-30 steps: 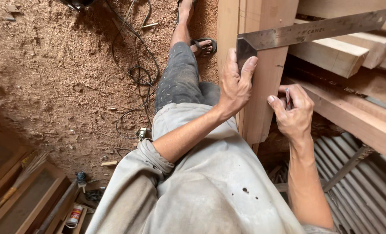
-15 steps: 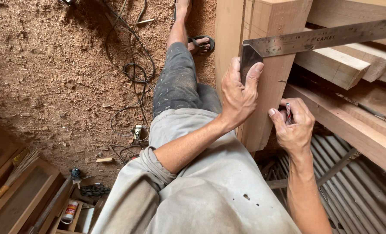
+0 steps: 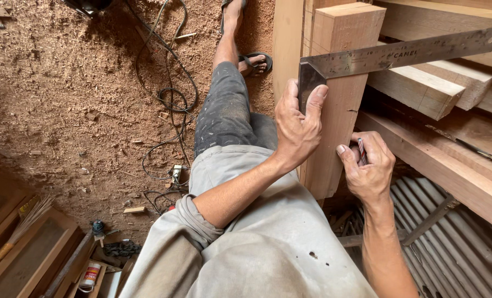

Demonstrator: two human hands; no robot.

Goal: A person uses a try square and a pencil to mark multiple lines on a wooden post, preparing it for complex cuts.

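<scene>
Since half a second ago the view has tipped down a little, your left hand has slid slightly up the timber, and your right hand has closed in toward its face.

Far left: sawdust floor (image 3: pixel 64 99) with black cables (image 3: pixel 168 99) trailing across it, wooden frames (image 3: pixel 30 259) and a small can (image 3: pixel 91 274) at the bottom corner. Your leg in grey trousers runs up the middle to a sandalled foot (image 3: pixel 254 62).

Your left hand (image 3: pixel 298 129) is pressed flat on the upright wooden post (image 3: pixel 339 99), fingers spread and extended, fingertips clamping the dark stock of the metal try square (image 3: pixel 389 55) against the post's edge. The square's steel blade runs from just above your fingers off to the right, lying across the post's top end and over the stacked beams (image 3: pixel 428 88) behind.

Your right hand (image 3: pixel 370 171) is curled tight round a red-and-white pencil (image 3: pixel 361 152), gripped between thumb and forefinger, tip pointing up, just beside the post's right face and well below the blade. Cannot tell if the tip touches wood. Corrugated sheet (image 3: pixel 450 248) lies under that hand.
</scene>
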